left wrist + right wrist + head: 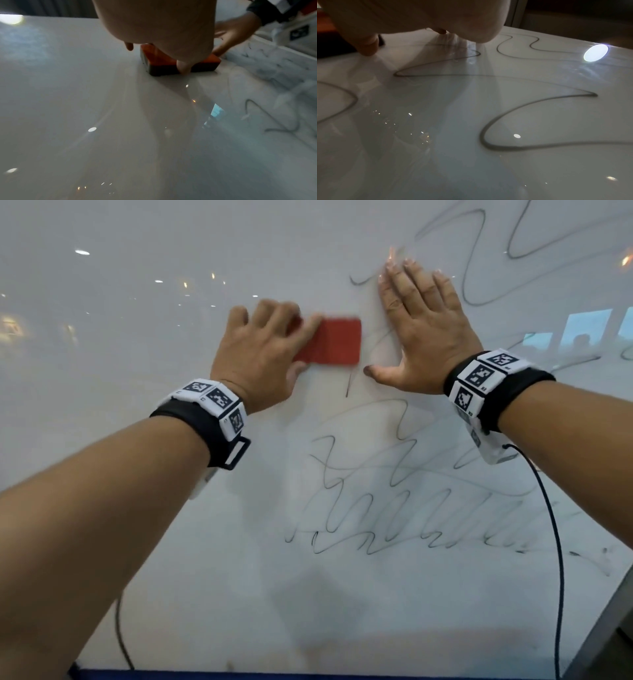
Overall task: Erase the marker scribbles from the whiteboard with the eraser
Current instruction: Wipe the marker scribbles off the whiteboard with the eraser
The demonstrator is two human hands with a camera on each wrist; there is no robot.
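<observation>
Gripping the red eraser (334, 342) from above, the left hand (260, 350) curls its fingers over the far edge while the thumb hooks under the near edge, and the block lies flat against the whiteboard (137, 320) a little above the middle of the head view. The left wrist view shows the same hold: the thumb (183, 66) presses the dark side of the eraser (205, 63), whose orange-red top sits over a black felt layer touching the board (85, 108).

Just right of the eraser, the right hand (421, 330) is spread flat on the whiteboard, fingers straight and pointing toward the top of the frame, thumb stretched left until its tip is near the eraser's lower right corner. It holds nothing. In the right wrist view its fingertips (368, 50) touch the glossy surface.

Black marker scribbles (394, 508) fill the lower centre and right of the head view, with more loops in the upper right and a faint line running under the right palm. The right wrist view shows these loops (522, 147) up close. The board's left half in the head view carries only reflections of ceiling lights.

Both wrists wear black straps with white tag-printed blocks (219, 402), and thin black cables (558, 542) hang down from them.
</observation>
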